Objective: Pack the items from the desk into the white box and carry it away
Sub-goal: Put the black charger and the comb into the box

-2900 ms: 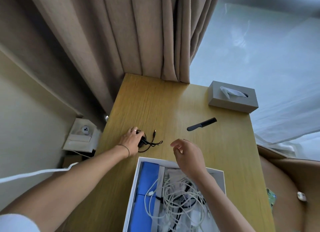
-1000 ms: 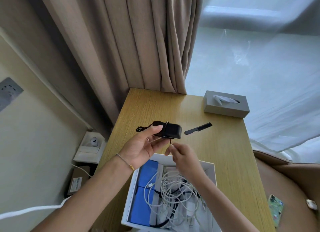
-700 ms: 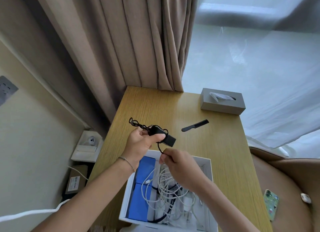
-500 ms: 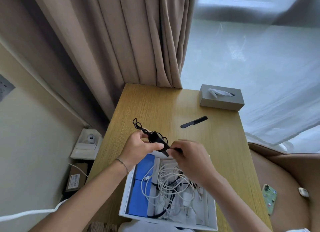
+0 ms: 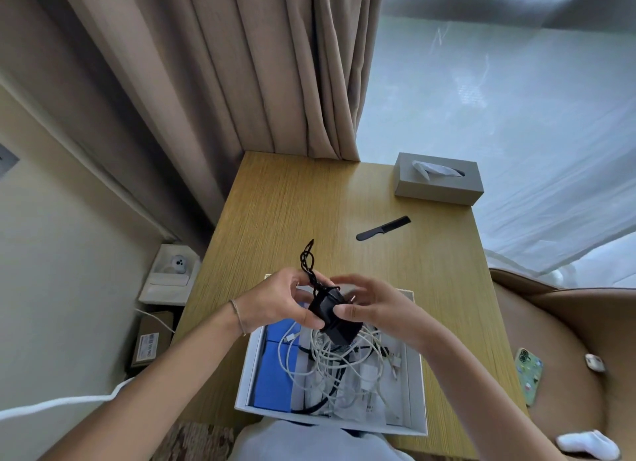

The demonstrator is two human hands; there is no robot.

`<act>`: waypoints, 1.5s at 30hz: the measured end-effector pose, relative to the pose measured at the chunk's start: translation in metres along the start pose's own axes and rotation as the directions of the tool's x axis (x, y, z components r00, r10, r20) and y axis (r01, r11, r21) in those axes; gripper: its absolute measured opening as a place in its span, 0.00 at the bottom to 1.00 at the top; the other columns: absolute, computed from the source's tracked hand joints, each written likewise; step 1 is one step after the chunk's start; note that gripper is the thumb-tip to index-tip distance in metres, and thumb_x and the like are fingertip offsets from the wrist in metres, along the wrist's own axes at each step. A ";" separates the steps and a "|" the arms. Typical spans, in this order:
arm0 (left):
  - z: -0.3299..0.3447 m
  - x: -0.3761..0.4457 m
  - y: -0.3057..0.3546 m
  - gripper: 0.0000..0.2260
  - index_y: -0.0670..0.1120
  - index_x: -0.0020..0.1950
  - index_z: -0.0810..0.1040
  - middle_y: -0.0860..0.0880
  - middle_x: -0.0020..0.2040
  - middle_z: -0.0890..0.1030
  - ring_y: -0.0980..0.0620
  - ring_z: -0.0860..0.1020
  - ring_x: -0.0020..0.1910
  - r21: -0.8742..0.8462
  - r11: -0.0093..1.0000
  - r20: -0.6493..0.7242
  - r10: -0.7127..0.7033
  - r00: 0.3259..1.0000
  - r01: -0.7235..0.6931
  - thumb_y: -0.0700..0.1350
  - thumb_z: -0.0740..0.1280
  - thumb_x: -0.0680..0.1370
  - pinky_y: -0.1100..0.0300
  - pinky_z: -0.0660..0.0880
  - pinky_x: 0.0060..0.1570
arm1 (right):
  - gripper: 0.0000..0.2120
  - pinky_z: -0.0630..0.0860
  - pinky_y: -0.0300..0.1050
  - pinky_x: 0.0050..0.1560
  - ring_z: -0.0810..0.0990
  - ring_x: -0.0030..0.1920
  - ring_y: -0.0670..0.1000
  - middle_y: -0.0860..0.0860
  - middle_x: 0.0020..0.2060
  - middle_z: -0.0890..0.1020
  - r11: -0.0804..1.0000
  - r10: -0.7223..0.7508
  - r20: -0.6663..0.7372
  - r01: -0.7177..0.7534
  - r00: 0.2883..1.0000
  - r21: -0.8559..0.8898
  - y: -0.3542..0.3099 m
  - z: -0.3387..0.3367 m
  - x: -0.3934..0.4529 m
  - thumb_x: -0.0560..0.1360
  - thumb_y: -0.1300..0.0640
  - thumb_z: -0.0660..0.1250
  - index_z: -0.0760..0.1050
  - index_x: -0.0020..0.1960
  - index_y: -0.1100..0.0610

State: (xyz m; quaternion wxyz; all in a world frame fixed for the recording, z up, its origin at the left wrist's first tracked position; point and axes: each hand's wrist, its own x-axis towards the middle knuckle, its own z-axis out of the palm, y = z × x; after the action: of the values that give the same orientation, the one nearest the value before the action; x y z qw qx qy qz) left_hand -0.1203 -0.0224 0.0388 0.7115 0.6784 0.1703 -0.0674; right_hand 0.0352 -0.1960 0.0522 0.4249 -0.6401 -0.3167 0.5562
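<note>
Head view, left to right: at the left edge, below the counter (image 5: 292, 199), a small white device (image 5: 177, 262) sits in an open carton on the floor. Left of centre, the left hand (image 5: 280, 300) has its grip closed on the black power adapter (image 5: 332, 317), with the thumb under the block and the fingers on its bunched black cord (image 5: 308, 261), whose loop sticks up above the knuckles. At centre, the adapter hangs in the air over the far end of the white box (image 5: 249, 367), not yet inside it. The box lies at the near edge of the counter and already holds blue packets (image 5: 273, 374) on its left and a tangle of white cables (image 5: 330, 354). The right hand (image 5: 375, 309) also has its grip on the adapter, thumb pressed to its near face.

Further right in the upper half, a black comb (image 5: 383, 228) and a grey tissue box (image 5: 438, 178) remain unpacked on the counter. A phone (image 5: 530, 376) lies on the brown seat at lower right.

Risks, as I judge them: the cord loop looks loose and could spring open and snag the white tangle. Set down on top of that heap, the adapter may ride high and tip out when the box is carried.
</note>
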 end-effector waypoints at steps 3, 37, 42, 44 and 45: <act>0.003 0.002 -0.009 0.25 0.48 0.61 0.80 0.43 0.59 0.83 0.43 0.81 0.61 0.018 1.000 0.009 -0.014 1.000 0.014 0.38 0.80 0.67 0.47 0.76 0.63 | 0.15 0.82 0.49 0.56 0.86 0.54 0.57 0.58 0.53 0.86 1.000 0.010 0.042 -0.011 0.999 0.029 0.007 0.001 -0.002 0.78 0.61 0.72 0.79 0.64 0.57; 0.018 0.034 -0.043 0.08 0.48 0.50 0.82 0.54 0.47 0.81 0.53 0.80 0.45 0.731 0.682 -0.367 0.415 0.833 -0.018 0.37 0.66 0.78 0.58 0.77 0.44 | 0.18 0.75 0.41 0.45 0.77 0.44 0.41 0.42 0.48 0.79 0.554 0.002 -0.077 -0.066 0.997 -0.830 0.072 0.005 -0.023 0.73 0.42 0.72 0.79 0.61 0.46; 0.002 0.064 -0.041 0.07 0.47 0.48 0.82 0.52 0.44 0.81 0.50 0.78 0.45 0.808 0.585 -0.404 0.462 0.790 0.071 0.37 0.66 0.77 0.55 0.76 0.41 | 0.06 0.76 0.38 0.38 0.79 0.37 0.39 0.41 0.39 0.83 0.718 -0.214 -0.371 -0.112 0.904 -0.687 0.027 -0.035 -0.001 0.79 0.52 0.66 0.82 0.51 0.47; -0.007 0.077 -0.044 0.07 0.48 0.47 0.82 0.53 0.43 0.81 0.50 0.78 0.44 0.810 0.569 -0.442 0.434 0.785 0.142 0.39 0.65 0.77 0.57 0.73 0.37 | 0.07 0.78 0.41 0.40 0.81 0.39 0.42 0.42 0.41 0.84 0.756 -0.242 -0.445 -0.120 0.862 -0.643 0.018 -0.053 0.016 0.79 0.53 0.66 0.83 0.51 0.49; -0.010 0.083 -0.047 0.07 0.49 0.46 0.81 0.53 0.42 0.81 0.50 0.78 0.43 0.811 0.558 -0.457 0.415 0.787 0.177 0.39 0.65 0.77 0.58 0.71 0.36 | 0.07 0.78 0.41 0.40 0.81 0.40 0.43 0.42 0.42 0.85 0.761 -0.262 -0.472 -0.121 0.842 -0.638 0.015 -0.062 0.026 0.79 0.54 0.66 0.83 0.51 0.50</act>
State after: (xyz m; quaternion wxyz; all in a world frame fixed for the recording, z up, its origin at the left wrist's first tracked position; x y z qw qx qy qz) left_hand -0.0592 -0.0041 -0.0331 0.2212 0.9227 0.2864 0.1329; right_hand 0.0992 -0.1915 0.0284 0.2709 -0.8620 -0.3818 0.1946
